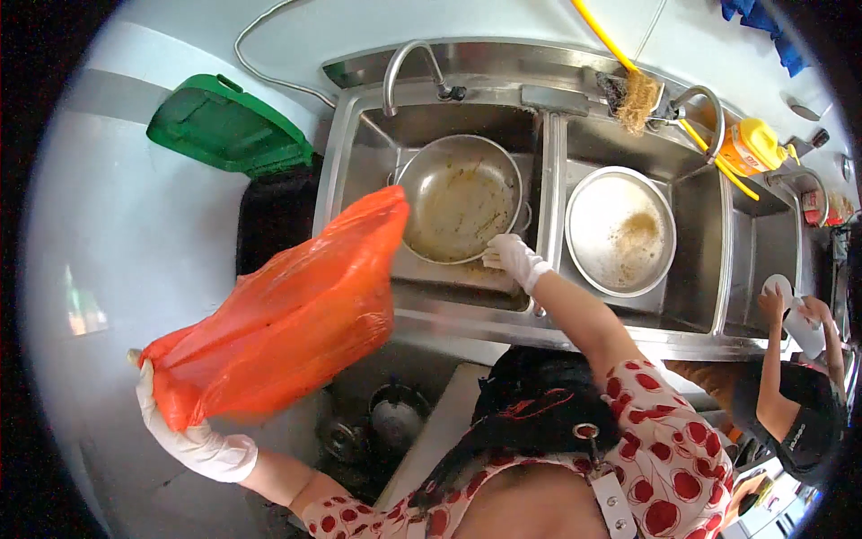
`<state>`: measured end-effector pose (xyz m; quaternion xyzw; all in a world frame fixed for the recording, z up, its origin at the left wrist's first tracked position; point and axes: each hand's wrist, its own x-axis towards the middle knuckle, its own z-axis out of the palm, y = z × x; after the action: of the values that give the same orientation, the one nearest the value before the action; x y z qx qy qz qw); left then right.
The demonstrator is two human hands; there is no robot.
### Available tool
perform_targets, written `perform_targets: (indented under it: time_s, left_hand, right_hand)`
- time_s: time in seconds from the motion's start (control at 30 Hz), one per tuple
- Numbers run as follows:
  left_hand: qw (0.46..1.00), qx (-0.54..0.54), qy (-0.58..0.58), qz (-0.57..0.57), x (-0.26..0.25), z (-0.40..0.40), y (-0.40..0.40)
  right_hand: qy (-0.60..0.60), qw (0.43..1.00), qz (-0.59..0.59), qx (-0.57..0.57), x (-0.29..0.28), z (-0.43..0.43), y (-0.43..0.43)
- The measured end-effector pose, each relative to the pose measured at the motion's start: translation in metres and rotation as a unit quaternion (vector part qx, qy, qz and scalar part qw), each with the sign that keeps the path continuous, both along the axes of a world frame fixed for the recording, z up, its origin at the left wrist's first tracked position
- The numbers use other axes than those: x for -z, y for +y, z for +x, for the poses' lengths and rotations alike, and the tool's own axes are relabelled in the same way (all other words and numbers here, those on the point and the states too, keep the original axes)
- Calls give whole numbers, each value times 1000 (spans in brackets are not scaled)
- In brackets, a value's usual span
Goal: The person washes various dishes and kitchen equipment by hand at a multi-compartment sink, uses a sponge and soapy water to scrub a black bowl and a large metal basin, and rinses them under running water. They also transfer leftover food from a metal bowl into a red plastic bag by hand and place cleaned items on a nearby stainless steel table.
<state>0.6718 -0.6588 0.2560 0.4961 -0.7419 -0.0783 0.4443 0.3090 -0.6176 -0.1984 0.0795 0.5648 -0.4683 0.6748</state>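
Observation:
My left hand (192, 431), in a white glove, grips one end of an orange plastic bag (283, 316). The bag spreads up and right, and its far corner overlaps the left edge of a round metal pan (465, 195). That pan has small loop handles and brownish residue inside, and it sits in the left basin (431, 283) of a stainless steel sink. At the pan's lower right rim is my right hand (515, 259), also gloved, with its fingers closed around the edge.
A round metal basin (606, 229) with foamy, brown-stained contents is in the middle sink. Behind stand faucets (411, 60), a bristle brush (636, 101) and a yellow jug (751, 145). Left is a black bin with a green lid (229, 128). At right, a co-worker's hands (774, 300) hold a white dish.

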Motion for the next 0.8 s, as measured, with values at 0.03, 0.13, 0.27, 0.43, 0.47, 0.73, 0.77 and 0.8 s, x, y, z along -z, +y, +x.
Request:
perform_targets:
  time_s: [0.03, 0.13, 0.27, 0.43, 0.47, 0.73, 0.77, 0.8]
  left_hand:
    - [1000, -22, -15, 1, 0, 10, 7]
    - [984, 70, 155, 45, 4, -27, -5]
    - [814, -6, 501, 295, -3, -45, -18]
    - [832, 103, 461, 291, 3, -94, -17]
    - [809, 83, 480, 329, 0, -101, -18]
    - [849, 208, 378, 306, 13, -154, -9]
    - [866, 234, 343, 278, 18, -163, -6]
    - [883, 258, 309, 243, 20, -170, -2]
  right_hand:
    - [-12, 999, 5, -33, -40, 20, -3]
    - [-135, 985, -87, 70, -65, -21, 16]
    - [-87, 978, -184, 54, -178, -46, 44]
    - [4, 971, -234, 52, -245, -75, 71]
    - [-5, 969, -238, 64, -255, -76, 75]
    - [150, 947, -282, 5, -280, -95, 116]
    - [155, 948, -279, 10, -279, -100, 122]
    - [124, 948, -293, 15, -282, -104, 127]
